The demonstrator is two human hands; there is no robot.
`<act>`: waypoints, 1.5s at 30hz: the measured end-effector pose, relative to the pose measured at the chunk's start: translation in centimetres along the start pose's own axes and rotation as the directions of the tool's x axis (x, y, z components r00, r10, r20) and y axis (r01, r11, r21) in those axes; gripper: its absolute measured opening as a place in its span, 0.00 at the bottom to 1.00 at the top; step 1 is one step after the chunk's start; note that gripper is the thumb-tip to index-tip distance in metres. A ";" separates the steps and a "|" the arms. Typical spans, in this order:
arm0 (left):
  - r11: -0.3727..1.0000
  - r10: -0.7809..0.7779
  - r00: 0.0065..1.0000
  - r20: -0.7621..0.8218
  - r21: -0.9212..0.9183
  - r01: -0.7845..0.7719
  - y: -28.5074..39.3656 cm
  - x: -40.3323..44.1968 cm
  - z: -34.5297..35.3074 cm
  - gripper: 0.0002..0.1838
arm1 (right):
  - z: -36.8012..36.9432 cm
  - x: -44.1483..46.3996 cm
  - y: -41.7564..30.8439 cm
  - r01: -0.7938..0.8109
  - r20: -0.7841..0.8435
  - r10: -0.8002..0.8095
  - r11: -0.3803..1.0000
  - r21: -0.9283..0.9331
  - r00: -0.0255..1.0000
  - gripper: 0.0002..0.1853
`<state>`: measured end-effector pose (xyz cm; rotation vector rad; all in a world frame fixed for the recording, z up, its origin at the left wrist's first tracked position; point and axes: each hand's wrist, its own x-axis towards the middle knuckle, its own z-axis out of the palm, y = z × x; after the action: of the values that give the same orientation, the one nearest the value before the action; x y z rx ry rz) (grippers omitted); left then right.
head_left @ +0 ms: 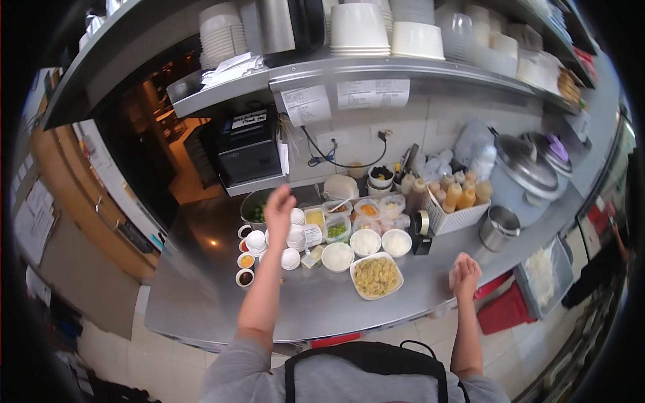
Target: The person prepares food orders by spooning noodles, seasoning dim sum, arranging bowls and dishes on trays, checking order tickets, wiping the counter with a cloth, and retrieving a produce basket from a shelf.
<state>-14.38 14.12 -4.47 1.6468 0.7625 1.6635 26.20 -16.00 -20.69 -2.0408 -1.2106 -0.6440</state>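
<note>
My left hand (279,209) is stretched out over the stacks of white lidded cups (256,242), its fingers loosely apart with nothing visible in them. At the right, my right hand (465,274) is closed near the counter's front edge; what it holds, if anything, I cannot make out. Between my hands sits a square white bowl of fried rice (376,276). Behind it stand white bowls of plain rice (366,242). Small sauce cups (246,277) line the left side, and a tub of chopped green onion (336,229) is behind the bowls.
A black receipt printer (248,151) stands at the back left. A tape dispenser (422,235), a white basket of squeeze bottles (460,208) and a metal pot (500,225) are to the right. The overhead shelf (376,66) carries stacked containers. A red bin (504,310) is below the counter.
</note>
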 end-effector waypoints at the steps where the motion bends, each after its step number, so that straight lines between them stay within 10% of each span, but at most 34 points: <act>1: 0.999 0.043 0.996 -0.072 0.017 -0.042 2.0 2.1 0.1 0.18 | -0.8 1.4 -0.4 -0.011 0.046 0.015 0.996 -0.090 0.999 0.15; 12: 1.000 0.010 0.999 -0.048 -0.015 -0.010 16.0 12.1 4.9 0.21 | 1.8 15.6 -10.1 0.125 0.128 -0.300 0.696 0.707 0.945 0.07; 20: 1.000 -0.013 0.996 -0.091 0.011 0.014 15.0 13.9 4.7 0.11 | -0.5 18.7 -23.5 0.297 -0.027 -0.534 0.427 0.854 0.845 0.09; 23: 0.997 -0.067 0.997 -0.028 0.025 0.068 14.9 14.2 4.2 0.12 | -0.5 22.8 -27.9 -0.106 0.159 -0.404 0.151 0.983 0.901 0.14; 26: 0.996 -0.092 0.996 0.023 -0.013 0.092 16.2 13.5 4.4 0.11 | 0.5 27.5 -31.4 -0.483 0.369 -0.381 -0.265 0.835 0.847 0.22; 32: 0.999 0.043 0.999 -0.022 0.028 -0.042 14.4 15.7 4.0 0.07 | 0.9 30.3 -35.1 -0.563 0.522 -0.251 -0.551 0.615 0.815 0.14; 39: 0.997 0.075 0.997 -0.027 0.029 -0.074 15.1 14.8 4.6 0.07 | 0.2 24.6 -35.7 -0.753 0.659 -0.388 -0.476 0.455 0.644 0.11; 45: 0.996 0.069 0.998 0.002 -0.054 -0.069 14.6 15.0 4.4 0.06 | 0.1 28.6 -37.0 -0.651 0.605 -0.275 -0.485 0.584 0.747 0.13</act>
<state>-10.53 16.96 16.42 1.6545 0.6597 1.7136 6.01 12.90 10.06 -0.4966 -0.7127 1.2674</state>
